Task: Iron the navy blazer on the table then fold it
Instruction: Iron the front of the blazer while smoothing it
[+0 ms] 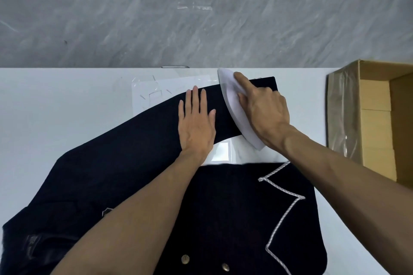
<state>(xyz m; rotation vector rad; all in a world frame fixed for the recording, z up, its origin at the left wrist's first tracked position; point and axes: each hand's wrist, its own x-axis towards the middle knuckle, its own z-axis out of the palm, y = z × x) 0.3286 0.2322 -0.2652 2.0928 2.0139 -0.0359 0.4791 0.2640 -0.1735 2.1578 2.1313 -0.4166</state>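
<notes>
- Far left, a white table (55, 100) carries the navy blazer (111, 174), which is spread front-up across the near half with its body towards the camera.
- One sleeve (161, 114) runs up and to the right from the blazer, lying partly over a taped-down clear sheet (154, 91).
- At centre, the left hand (196, 125) lies flat on the sleeve, palm down, with its fingers straight and close together.
- Just to its right, a white iron (232, 105) sits across the sleeve near the cuff, its tip at the table's far edge.
- The right hand (266, 109) grips the iron from above, forefinger stretched towards the tip and the other fingers curled round it.
- Below, white braid (281, 190) edges the lapel, and two metal buttons (185, 259) show near the bottom.
- At far right, an open cardboard box (375, 96) stands on the table.
</notes>
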